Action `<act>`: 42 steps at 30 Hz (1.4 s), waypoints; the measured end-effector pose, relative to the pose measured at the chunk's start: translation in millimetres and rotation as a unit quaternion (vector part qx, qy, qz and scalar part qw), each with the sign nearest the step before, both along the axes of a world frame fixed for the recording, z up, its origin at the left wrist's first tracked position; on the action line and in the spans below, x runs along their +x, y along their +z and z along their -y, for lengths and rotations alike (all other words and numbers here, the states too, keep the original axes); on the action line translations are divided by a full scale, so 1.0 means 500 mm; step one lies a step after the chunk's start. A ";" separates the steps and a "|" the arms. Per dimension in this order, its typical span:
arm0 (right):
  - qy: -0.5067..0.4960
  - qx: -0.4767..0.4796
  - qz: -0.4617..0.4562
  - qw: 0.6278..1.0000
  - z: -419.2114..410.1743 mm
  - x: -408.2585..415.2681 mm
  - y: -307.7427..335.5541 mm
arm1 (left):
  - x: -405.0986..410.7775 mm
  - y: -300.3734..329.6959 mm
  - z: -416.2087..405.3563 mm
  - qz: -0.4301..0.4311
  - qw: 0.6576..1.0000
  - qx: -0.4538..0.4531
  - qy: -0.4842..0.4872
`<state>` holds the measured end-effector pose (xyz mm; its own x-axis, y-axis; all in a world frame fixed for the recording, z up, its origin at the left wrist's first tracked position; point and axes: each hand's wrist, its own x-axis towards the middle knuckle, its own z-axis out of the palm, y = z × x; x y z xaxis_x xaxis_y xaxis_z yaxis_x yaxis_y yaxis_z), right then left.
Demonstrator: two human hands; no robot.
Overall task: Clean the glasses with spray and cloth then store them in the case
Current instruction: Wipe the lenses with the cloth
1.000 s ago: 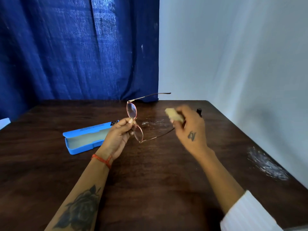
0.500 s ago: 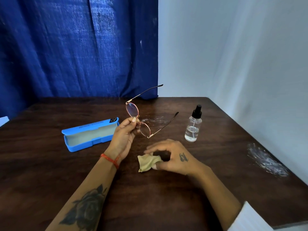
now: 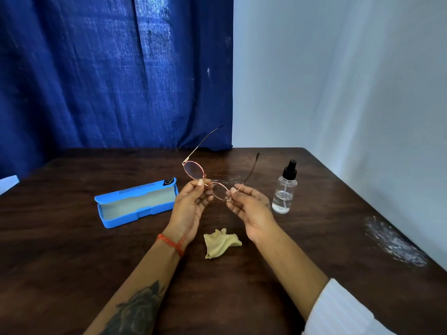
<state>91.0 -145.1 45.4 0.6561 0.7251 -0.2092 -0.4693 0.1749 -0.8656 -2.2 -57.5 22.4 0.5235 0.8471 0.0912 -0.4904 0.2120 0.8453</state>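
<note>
Thin pink-gold glasses hang above the table's middle with both arms unfolded and pointing away from me. My left hand pinches the frame at the bridge. My right hand holds the nearer lens rim at its hinge. A crumpled yellow cloth lies on the table below my hands, touched by neither. The blue case lies open to the left, empty. A clear spray bottle with a black nozzle stands upright to the right of my right hand.
The dark wooden table ends at a blue curtain behind and a white wall on the right. A crumpled clear plastic wrap lies near the right edge. A white object pokes in at the far left.
My right hand put the yellow cloth down on the table, let go of it, and rose to grip the glasses beside my left hand. The glasses have tilted slightly.
</note>
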 end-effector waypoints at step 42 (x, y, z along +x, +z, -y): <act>0.157 -0.098 0.541 0.820 0.074 0.117 -0.002 | -0.050 -0.001 -0.027 -0.334 0.752 0.556 0.117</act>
<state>149.4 -182.0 44.6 0.3223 0.9159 0.2392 0.5971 -0.0006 -0.8021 -27.1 -44.2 22.1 0.6152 0.5177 0.5946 0.2087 -0.8342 0.5104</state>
